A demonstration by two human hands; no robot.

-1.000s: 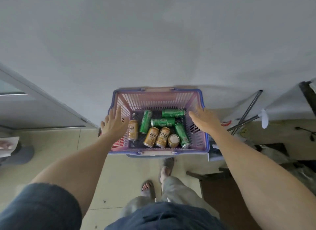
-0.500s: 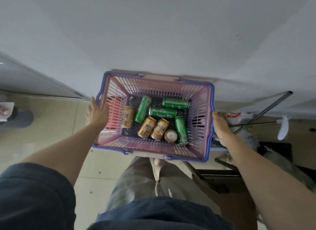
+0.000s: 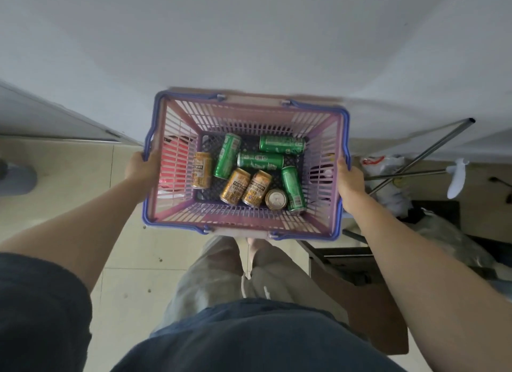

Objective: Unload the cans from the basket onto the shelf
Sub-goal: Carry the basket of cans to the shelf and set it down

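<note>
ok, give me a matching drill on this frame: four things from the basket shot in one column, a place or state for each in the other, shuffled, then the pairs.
Things:
1. left hand
2. right hand
3. gold drink can standing on end
4. green drink can nearest the far wall of the pink slatted plastic basket

Places or states:
A. upright, round top facing the camera
B. gripping the basket's right rim
C. lying on its side, at the back right of the basket floor
D. gripping the basket's left rim

Pairs: 1-D, 2-B, 3-A, 4-C

Left grip [image 3: 140, 169] closed on basket [image 3: 243, 222] rim; right grip [image 3: 350, 178] likewise
</note>
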